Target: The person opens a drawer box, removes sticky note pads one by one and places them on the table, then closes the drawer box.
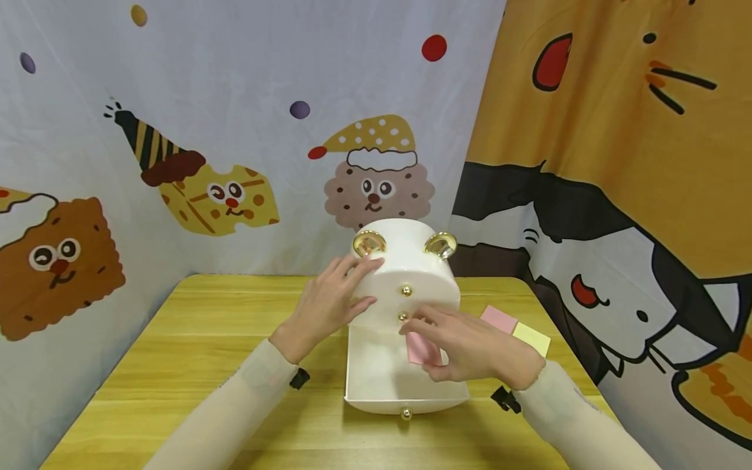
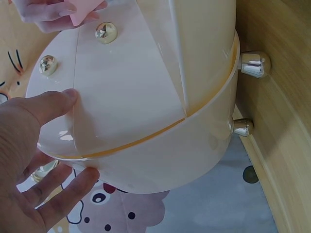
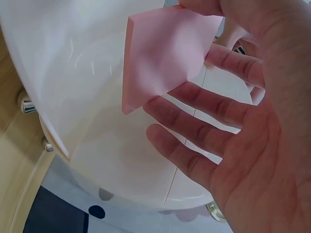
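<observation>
A white rounded storage box (image 1: 405,241) with gold ears and small gold knobs stands on the table, its bottom drawer (image 1: 370,382) pulled out towards me. My left hand (image 1: 326,303) rests on the box's left side. In the left wrist view its thumb (image 2: 63,99) lies on the front face and the fingers spread along the outer wall. Over the drawer, my right hand (image 1: 470,343) pinches a pink sticky note pad (image 3: 165,56) between thumb and fingers. The pad is tilted, with its broad face showing in the right wrist view.
Right of the box, another pink pad (image 1: 499,318) and a yellow pad (image 1: 531,338) lie side by side on the wooden table (image 1: 235,339). A cartoon-printed curtain (image 1: 235,78) hangs behind. Gold feet (image 2: 255,64) show under the box.
</observation>
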